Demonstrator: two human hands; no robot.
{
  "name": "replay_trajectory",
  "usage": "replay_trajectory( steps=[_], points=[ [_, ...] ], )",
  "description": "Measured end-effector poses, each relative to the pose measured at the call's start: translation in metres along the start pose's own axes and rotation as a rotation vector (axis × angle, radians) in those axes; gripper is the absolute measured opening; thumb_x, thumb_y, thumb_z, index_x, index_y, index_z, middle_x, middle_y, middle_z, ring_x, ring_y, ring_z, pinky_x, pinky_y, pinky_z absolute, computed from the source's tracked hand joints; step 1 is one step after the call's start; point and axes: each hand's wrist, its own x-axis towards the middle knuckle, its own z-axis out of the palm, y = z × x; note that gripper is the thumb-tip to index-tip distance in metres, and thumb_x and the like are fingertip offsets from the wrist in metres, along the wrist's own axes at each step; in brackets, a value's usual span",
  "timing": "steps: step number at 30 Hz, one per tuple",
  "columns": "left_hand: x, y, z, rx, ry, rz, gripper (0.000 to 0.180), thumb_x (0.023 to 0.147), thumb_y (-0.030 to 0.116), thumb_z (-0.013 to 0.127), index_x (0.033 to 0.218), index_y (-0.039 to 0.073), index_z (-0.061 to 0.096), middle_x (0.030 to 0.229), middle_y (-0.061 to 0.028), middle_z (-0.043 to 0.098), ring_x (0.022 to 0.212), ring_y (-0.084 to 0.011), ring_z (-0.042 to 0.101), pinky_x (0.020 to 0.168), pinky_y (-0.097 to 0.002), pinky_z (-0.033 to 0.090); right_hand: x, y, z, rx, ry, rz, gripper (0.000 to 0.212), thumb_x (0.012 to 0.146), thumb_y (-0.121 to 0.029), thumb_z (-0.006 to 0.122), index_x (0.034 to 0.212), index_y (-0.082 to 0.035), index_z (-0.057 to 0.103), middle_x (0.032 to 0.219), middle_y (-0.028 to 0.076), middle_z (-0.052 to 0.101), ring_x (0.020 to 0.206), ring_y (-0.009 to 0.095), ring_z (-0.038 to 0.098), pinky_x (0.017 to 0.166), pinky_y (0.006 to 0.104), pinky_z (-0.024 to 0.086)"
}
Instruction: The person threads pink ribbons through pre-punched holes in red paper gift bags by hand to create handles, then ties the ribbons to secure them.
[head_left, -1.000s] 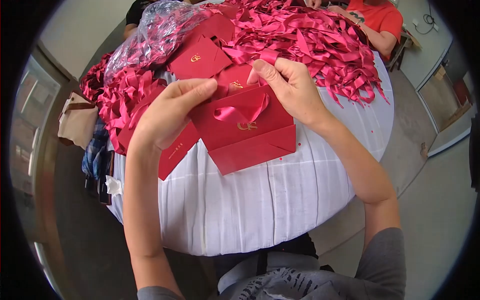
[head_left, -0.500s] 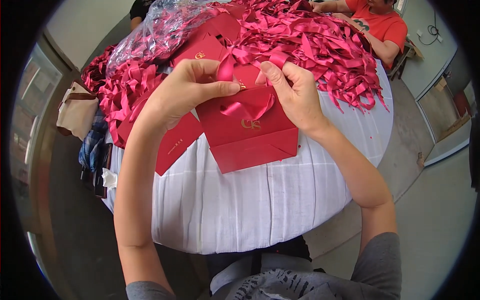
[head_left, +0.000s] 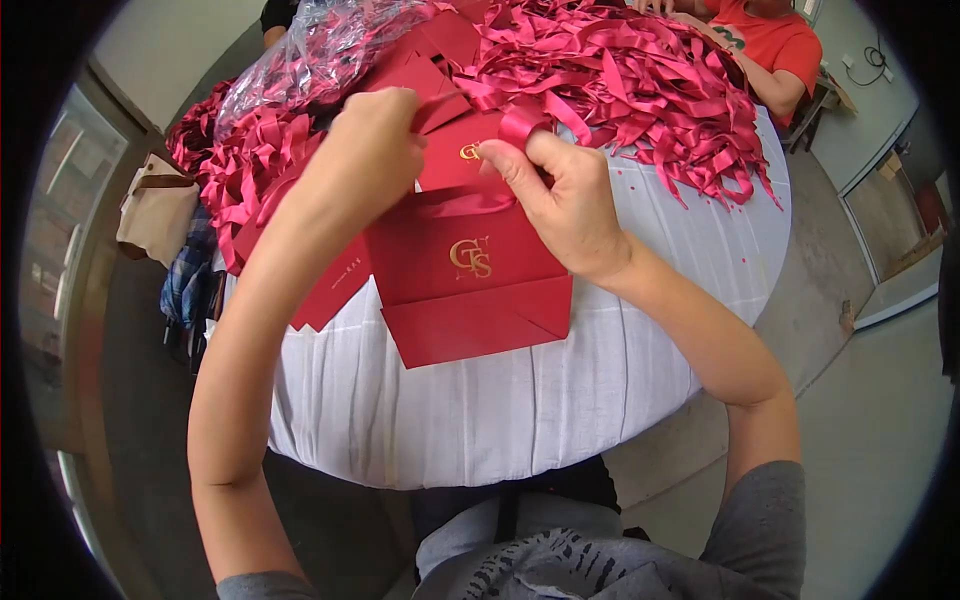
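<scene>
A red paper gift bag point(head_left: 475, 325) with a gold emblem lies in front of me, its folded bottom towards me. A satin ribbon point(head_left: 465, 206) runs across its top edge. My right hand point(head_left: 565, 200) is closed, thumb against fingers, and a loop of ribbon rises above it. Over the bag's far left side, my left hand point(head_left: 370, 155) is curled and slightly blurred, with a streak of ribbon at its fingers. Its fingertips are mostly hidden behind the hand. Beyond the bag lie more red bags point(head_left: 460, 140), partly covered by my hands.
A big heap of pink-red ribbons point(head_left: 620, 80) covers the far side of the round, white-clothed table point(head_left: 480, 420). A clear plastic bag point(head_left: 315, 60) of ribbons sits far left. A beige bag point(head_left: 158, 210) hangs at the left edge. A person in red point(head_left: 775, 50) sits far right.
My hands have moved apart, the left one up and leftwards, with the ribbon drawn out between them. The gift bag has shifted a little left and nearer to me.
</scene>
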Motion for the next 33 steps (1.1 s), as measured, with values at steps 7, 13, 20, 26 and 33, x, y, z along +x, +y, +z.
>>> replay_trajectory(
  steps=[7, 13, 20, 26, 33],
  points=[
    [-0.026, -0.013, -0.023, -1.207, -0.418, -0.532, 0.046, 0.096, 0.040, 0.050, 0.110, -0.003, 0.062, 0.084, -0.0059, 0.067, 0.071, -0.0081, 0.061, 0.070, -0.0224, 0.051, 0.001, 0.007, -0.003, 0.102, -0.018, 0.065, 0.027, 0.089, -0.016, 0.064, 0.071, 0.004, 0.060, 0.065, 0.015, 0.065, 0.053, 0.020, 0.061, 0.048, 0.0304, 0.045],
    [-0.062, -0.021, 0.010, -1.811, -0.334, -0.295, 0.050, 0.091, 0.015, 0.056, 0.135, -0.004, 0.040, 0.120, -0.0141, 0.059, 0.107, -0.0172, 0.059, 0.091, -0.0306, 0.049, 0.000, 0.013, -0.003, 0.170, -0.069, 0.180, 0.026, 0.090, -0.017, 0.063, 0.074, 0.004, 0.064, 0.066, 0.012, 0.066, 0.056, 0.012, 0.059, 0.052, 0.0279, 0.045],
    [-0.072, -0.024, 0.037, -2.025, -0.283, -0.226, 0.019, 0.088, 0.006, 0.060, 0.108, 0.004, 0.058, 0.107, -0.0121, 0.065, 0.092, -0.0158, 0.065, 0.084, -0.0284, 0.054, -0.001, 0.006, -0.003, 0.182, -0.149, 0.219, 0.024, 0.091, -0.017, 0.061, 0.078, 0.004, 0.066, 0.068, 0.011, 0.067, 0.061, 0.011, 0.061, 0.055, 0.0277, 0.046],
    [-0.069, -0.016, 0.026, -1.735, -0.189, -0.431, 0.008, 0.087, 0.006, 0.062, 0.084, 0.008, 0.055, 0.093, -0.0109, 0.068, 0.083, -0.0129, 0.064, 0.074, -0.0238, 0.052, -0.003, 0.007, -0.002, 0.083, -0.150, 0.108, 0.025, 0.088, -0.013, 0.064, 0.071, 0.004, 0.060, 0.067, 0.014, 0.065, 0.054, 0.018, 0.062, 0.049, 0.0302, 0.046],
    [-0.065, 0.001, 0.033, -1.329, 0.083, -0.596, 0.013, 0.088, 0.005, 0.062, 0.079, 0.005, 0.051, 0.076, -0.0027, 0.061, 0.069, -0.0077, 0.056, 0.065, -0.0207, 0.045, -0.003, 0.001, -0.002, -0.028, -0.168, -0.029, 0.027, 0.088, -0.013, 0.064, 0.068, 0.003, 0.055, 0.064, 0.018, 0.061, 0.053, 0.027, 0.062, 0.047, 0.0344, 0.046]
  ],
)
